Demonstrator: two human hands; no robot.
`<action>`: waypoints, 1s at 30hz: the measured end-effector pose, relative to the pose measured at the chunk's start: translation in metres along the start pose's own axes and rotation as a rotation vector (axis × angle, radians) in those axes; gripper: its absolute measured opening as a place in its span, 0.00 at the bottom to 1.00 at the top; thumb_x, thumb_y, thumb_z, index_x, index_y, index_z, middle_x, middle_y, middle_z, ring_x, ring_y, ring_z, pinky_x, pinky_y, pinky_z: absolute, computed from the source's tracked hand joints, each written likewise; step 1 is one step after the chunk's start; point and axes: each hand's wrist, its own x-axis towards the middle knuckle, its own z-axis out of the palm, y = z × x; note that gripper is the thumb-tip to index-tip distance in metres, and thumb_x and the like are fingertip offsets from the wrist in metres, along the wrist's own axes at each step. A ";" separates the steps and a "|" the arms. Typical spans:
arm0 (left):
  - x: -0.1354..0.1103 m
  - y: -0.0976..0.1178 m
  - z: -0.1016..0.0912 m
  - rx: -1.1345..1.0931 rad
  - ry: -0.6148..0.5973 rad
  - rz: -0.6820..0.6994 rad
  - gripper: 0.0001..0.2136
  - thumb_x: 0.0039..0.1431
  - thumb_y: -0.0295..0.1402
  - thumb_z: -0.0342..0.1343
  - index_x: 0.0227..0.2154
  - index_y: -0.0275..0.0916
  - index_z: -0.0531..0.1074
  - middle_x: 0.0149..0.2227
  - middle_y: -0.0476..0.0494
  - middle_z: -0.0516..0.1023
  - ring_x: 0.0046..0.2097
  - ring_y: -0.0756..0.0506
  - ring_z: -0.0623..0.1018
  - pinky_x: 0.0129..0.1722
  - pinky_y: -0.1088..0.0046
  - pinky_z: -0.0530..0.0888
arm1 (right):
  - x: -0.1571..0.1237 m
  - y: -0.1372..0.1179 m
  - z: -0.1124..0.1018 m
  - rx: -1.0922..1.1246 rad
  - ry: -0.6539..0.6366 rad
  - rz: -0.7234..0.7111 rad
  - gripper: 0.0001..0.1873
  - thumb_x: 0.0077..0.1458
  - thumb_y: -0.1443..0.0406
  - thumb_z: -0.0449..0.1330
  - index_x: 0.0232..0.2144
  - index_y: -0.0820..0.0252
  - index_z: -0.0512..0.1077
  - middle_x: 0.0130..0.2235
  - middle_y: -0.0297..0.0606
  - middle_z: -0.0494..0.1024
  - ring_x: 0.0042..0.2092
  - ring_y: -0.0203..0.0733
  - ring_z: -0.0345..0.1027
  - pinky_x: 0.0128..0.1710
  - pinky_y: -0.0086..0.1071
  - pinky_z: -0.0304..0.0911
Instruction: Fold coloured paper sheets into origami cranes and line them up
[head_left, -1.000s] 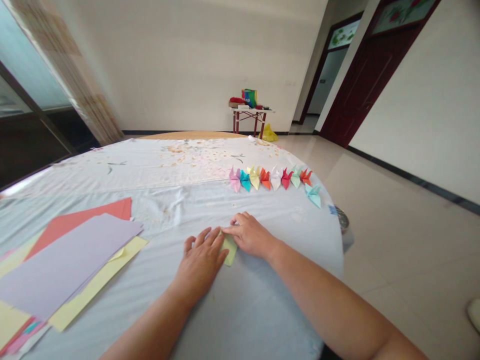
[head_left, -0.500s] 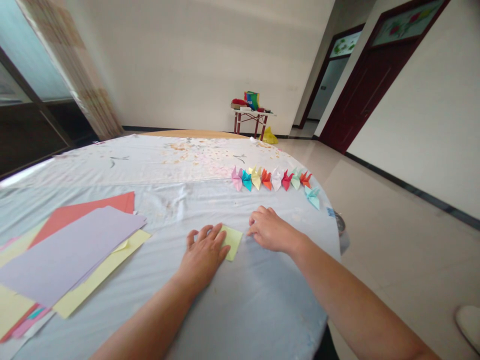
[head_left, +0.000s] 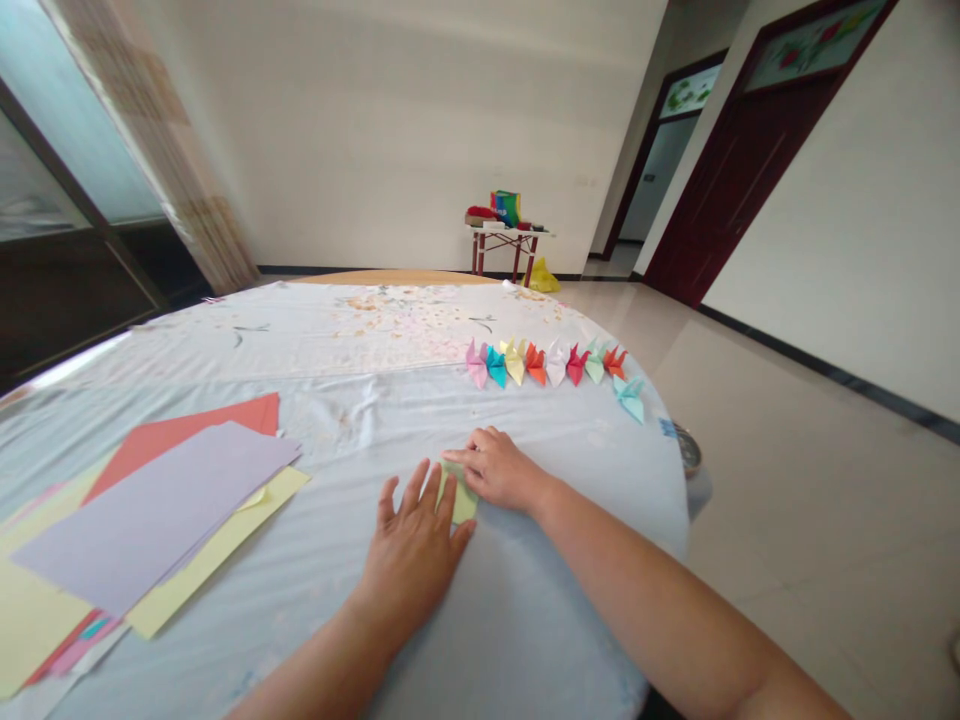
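A small folded square of light green paper lies on the cloth-covered table, partly hidden by both hands. My left hand rests on its left side, fingers spread and nothing grasped. At the square's upper edge is my right hand, its index finger stretched out over the paper and the other fingers curled beneath. Beyond the hands stands a row of several folded paper cranes in pink, blue, yellow, orange, white, red and green. One pale turquoise crane sits just in front of the row's right end.
On the left lies an overlapping pile of paper sheets, with a purple sheet over a red sheet and yellow ones. The round table's cloth is slightly wrinkled. A small side table with items stands by the far wall.
My right hand has moved left from beside the green square onto its upper edge. My left hand stays on the paper, its fingers more spread. The view has shifted slightly.
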 end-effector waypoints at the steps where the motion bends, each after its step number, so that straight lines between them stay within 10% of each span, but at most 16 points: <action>1: -0.001 0.001 -0.001 -0.007 -0.011 -0.005 0.20 0.58 0.41 0.44 0.50 0.39 0.66 0.55 0.38 0.67 0.59 0.39 0.59 0.56 0.53 0.50 | 0.000 -0.002 -0.001 -0.016 -0.016 0.009 0.24 0.53 0.67 0.54 0.52 0.46 0.63 0.38 0.38 0.65 0.41 0.41 0.55 0.42 0.34 0.53; 18: -0.043 -0.009 -0.011 0.030 -0.046 0.028 0.21 0.58 0.40 0.44 0.51 0.35 0.65 0.54 0.36 0.67 0.57 0.37 0.62 0.56 0.49 0.45 | 0.002 -0.009 -0.007 -0.054 -0.086 0.069 0.23 0.53 0.65 0.52 0.52 0.44 0.63 0.39 0.40 0.65 0.42 0.44 0.55 0.41 0.37 0.52; 30: 0.016 -0.015 -0.027 -0.079 -0.002 0.000 0.11 0.58 0.36 0.45 0.37 0.43 0.71 0.40 0.45 0.76 0.46 0.41 0.70 0.49 0.56 0.56 | 0.001 -0.009 -0.005 -0.060 -0.052 0.052 0.22 0.53 0.66 0.53 0.51 0.47 0.64 0.38 0.39 0.66 0.41 0.43 0.56 0.41 0.35 0.52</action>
